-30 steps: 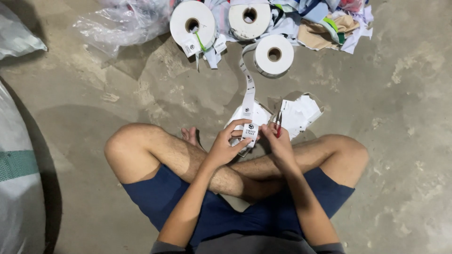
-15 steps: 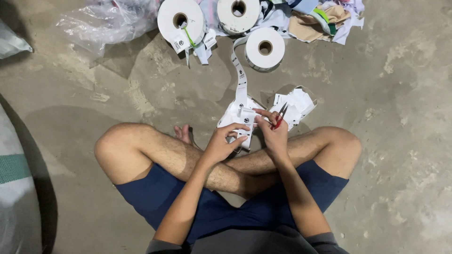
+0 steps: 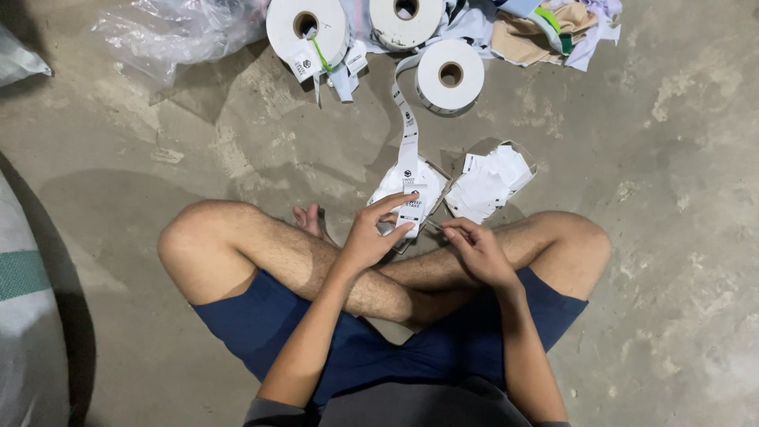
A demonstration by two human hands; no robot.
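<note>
I sit cross-legged on a concrete floor. My left hand (image 3: 371, 235) pinches the end of a white printed label strip (image 3: 408, 134), which runs up to a label roll (image 3: 451, 75) lying flat. My right hand (image 3: 477, 251) is closed on small scissors (image 3: 434, 226), whose tip points toward the strip's end just right of my left fingers. A pile of cut labels (image 3: 492, 180) lies in a shallow cardboard box just beyond my right hand. More cut labels (image 3: 389, 188) lie under the strip.
Two more white rolls (image 3: 308, 28) (image 3: 405, 17) lie at the top, next to crumpled clear plastic (image 3: 174, 32) and a heap of cloth and paper scraps (image 3: 553, 28). A woven white sack (image 3: 24, 316) fills the left edge.
My right hand with the scissors has dropped from the strip to beside my left hand. My left hand keeps hold of the strip's end.
</note>
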